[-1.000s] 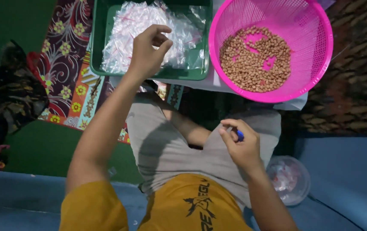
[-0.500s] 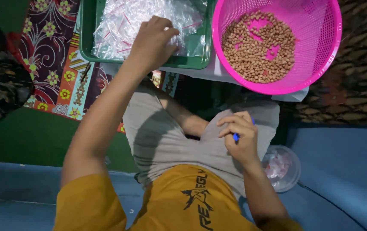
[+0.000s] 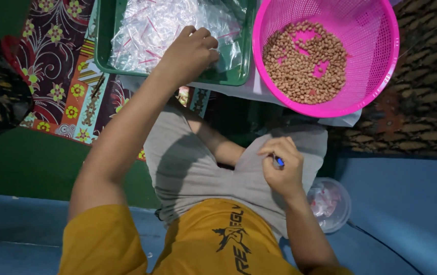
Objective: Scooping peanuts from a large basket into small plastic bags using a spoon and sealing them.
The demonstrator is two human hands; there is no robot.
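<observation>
The left hand [image 3: 190, 53] reaches forward into the green tray [image 3: 103, 40], its fingers curled down onto the heap of small clear plastic bags [image 3: 162, 25]; whether it has one pinched already I cannot tell, because the back of the hand hides the fingertips. The bags lie directly under and beyond that hand, loosely piled and overlapping, with thin pink strips showing through them.

The right hand [image 3: 282, 168] rests low over the lap, well apart from the tray, pressed together around a small blue object [image 3: 279, 161] (only its tip shows between thumb and finger, so what it is stays unclear). Ahead of that hand and off to its right sits the pink basket [image 3: 376, 61], holding a layer of brown peanuts [image 3: 305, 61]. Just beside the right wrist, on its outer side, stands a small clear container [image 3: 330, 203] with some pinkish bits inside.

To lift a single bag cleanly, it seems best to pinch only the top layer with thumb and forefinger and draw it up slowly, since thin film like this probably clings and several could come away together. A light shake above the tray should drop any extras back into the pile.
</observation>
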